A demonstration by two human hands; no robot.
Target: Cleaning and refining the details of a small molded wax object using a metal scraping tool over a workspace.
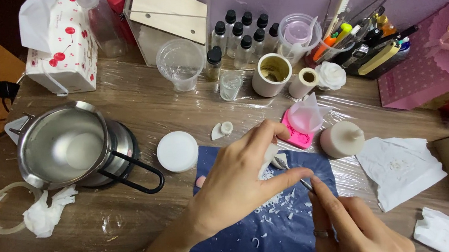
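We see our left hand point(238, 179) reaching over the dark blue mat point(274, 230) near the front edge of the wooden table point(134, 106), its thumb and fingers closed around a small white wax piece point(270, 159) that shows just under the fingertips. Our right hand point(356, 230), a ring on one finger, comes up from the front edge and pinches a thin metal tool point(293, 174); its tip meets the white wax piece right between the two hands, so both hands are closed in a grip and nearly touch each other. White wax shavings point(273, 204) lie scattered on the mat directly below the piece. Just beyond the hands, toward the middle of the table, a pink silicone mold point(297, 133) sits beside a round cream-coloured candle point(342, 138), and a flat white lid point(177, 151) lies left of the mat. Toward the left edge stands a steel melting pot point(66, 145) with a black handle, with a crumpled tissue point(46, 210) and a roll of clear tape point(1, 209) nearer the front left corner. Along the back edge we see a tissue box point(64, 46) with a cherry print, a clear plastic cup point(180, 63), a cluster of small black-capped bottles point(243, 32) and a tray of pens and tools point(368, 41). A white paper sheet point(400, 168) lies toward the right edge.
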